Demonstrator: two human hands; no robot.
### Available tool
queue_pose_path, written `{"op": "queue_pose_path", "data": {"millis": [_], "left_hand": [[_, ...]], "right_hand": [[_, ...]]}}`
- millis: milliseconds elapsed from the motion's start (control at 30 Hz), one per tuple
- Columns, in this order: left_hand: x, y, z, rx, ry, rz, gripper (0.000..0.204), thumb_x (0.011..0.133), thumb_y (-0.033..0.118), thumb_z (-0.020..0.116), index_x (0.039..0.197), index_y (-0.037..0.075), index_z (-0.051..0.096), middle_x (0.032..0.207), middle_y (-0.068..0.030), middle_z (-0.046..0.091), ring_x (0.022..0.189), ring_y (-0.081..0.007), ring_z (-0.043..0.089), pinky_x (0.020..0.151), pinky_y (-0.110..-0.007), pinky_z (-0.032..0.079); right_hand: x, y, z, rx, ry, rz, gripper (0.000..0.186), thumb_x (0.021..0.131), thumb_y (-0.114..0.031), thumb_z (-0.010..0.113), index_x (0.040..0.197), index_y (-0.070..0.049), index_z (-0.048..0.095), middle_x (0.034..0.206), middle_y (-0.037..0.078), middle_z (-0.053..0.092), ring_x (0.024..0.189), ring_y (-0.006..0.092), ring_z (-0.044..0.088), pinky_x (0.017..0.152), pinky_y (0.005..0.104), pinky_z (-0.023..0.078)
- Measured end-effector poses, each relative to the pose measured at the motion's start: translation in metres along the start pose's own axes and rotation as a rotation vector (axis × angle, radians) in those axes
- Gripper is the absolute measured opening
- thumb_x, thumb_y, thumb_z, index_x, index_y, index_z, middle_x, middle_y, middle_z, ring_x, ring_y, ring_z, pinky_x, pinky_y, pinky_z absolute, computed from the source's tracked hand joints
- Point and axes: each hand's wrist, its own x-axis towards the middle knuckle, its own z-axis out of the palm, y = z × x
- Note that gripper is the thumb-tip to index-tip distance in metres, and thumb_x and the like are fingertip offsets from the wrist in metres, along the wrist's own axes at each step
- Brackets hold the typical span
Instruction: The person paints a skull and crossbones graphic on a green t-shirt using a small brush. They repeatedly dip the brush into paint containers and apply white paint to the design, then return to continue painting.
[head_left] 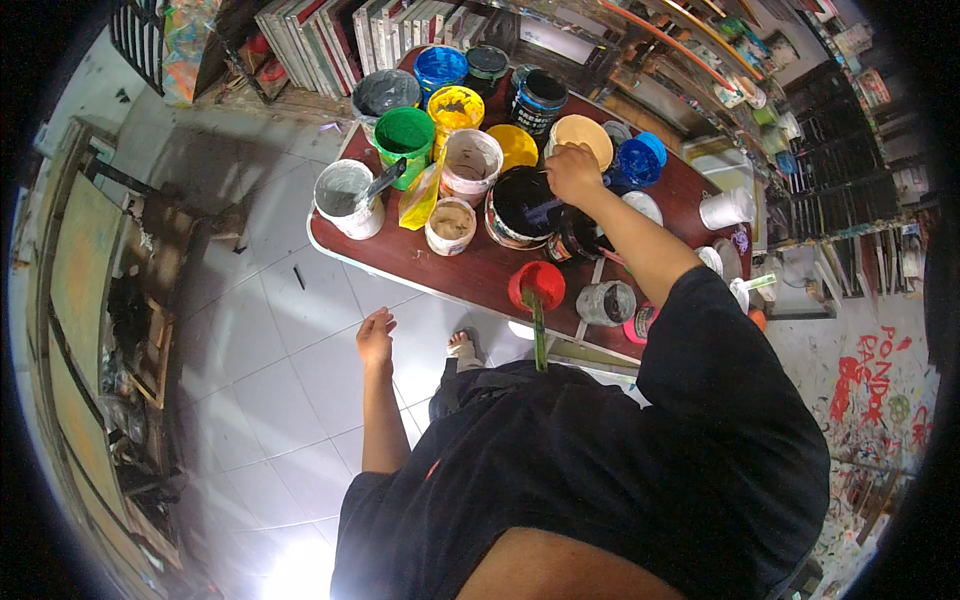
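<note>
My right hand (575,172) reaches over a large pot of dark paint (520,205), its fingers closed on something thin I cannot make out, beside a pale orange pot (590,135). My left hand (376,335) hangs beside the table over the floor, empty, fingers loosely curled and apart. Around the dark pot stand a yellow pot (515,140), a pale pink pot (472,152) and a small tan pot (450,225). A red pot (530,283) with a green stick sits near the table's front edge (390,255).
More paint pots, green (404,130), grey and blue (440,62), crowd the table. Stacked canvases (400,30) and cluttered racks (780,120) line the back and right. Wooden panels (85,320) lean at the left beside the tiled floor (260,380), where my sandalled foot shows.
</note>
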Motion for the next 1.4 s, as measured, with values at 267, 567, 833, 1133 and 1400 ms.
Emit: {"op": "queue_pose_path", "data": {"millis": [267,567,833,1133,1400], "left_hand": [[0.003,0.003,0.009,0.017,-0.008,-0.004,0.036,0.086,0.032,0.06,0.107,0.002,0.06,0.099,-0.0092,0.064,0.092,-0.0194,0.061,0.072,-0.03,0.041],[0.005,-0.005,0.006,0.053,-0.039,-0.005,0.048,0.085,0.036,0.06,0.114,-0.002,0.057,0.109,-0.0157,0.063,0.1,-0.0249,0.061,0.07,-0.031,0.04],[0.009,-0.018,0.005,0.052,-0.021,0.021,0.041,0.084,0.035,0.063,0.108,0.002,0.059,0.099,-0.0095,0.065,0.094,-0.0203,0.061,0.067,-0.03,0.04],[0.007,-0.016,0.01,0.055,-0.023,-0.008,0.043,0.083,0.035,0.063,0.111,0.002,0.059,0.101,-0.0106,0.065,0.093,-0.0204,0.061,0.071,-0.031,0.041],[-0.008,-0.008,0.013,0.034,0.006,-0.001,0.033,0.086,0.025,0.063,0.102,-0.004,0.061,0.092,-0.0111,0.064,0.085,-0.0188,0.06,0.079,-0.028,0.048]], "right_hand": [[0.0,0.001,0.001,-0.026,-0.001,0.054,0.022,0.081,-0.021,0.052,0.083,-0.01,0.07,0.092,0.007,0.064,0.092,0.023,0.06,0.078,0.0382,0.041],[0.001,0.002,0.007,0.01,0.045,0.054,0.017,0.079,-0.02,0.055,0.08,-0.009,0.068,0.089,0.007,0.062,0.092,0.0237,0.059,0.081,0.0383,0.041],[-0.001,-0.002,0.001,-0.053,0.06,-0.016,0.018,0.08,-0.016,0.053,0.087,-0.013,0.069,0.094,0.004,0.063,0.096,0.0194,0.057,0.08,0.0376,0.038],[-0.003,0.007,0.016,0.094,0.176,0.111,0.019,0.083,-0.028,0.057,0.081,-0.013,0.068,0.087,0.005,0.063,0.089,0.0223,0.059,0.076,0.0397,0.039],[-0.009,0.013,0.022,0.447,0.111,0.168,0.02,0.083,-0.027,0.058,0.083,-0.012,0.071,0.086,0.012,0.066,0.084,0.0294,0.062,0.076,0.044,0.045]]}}
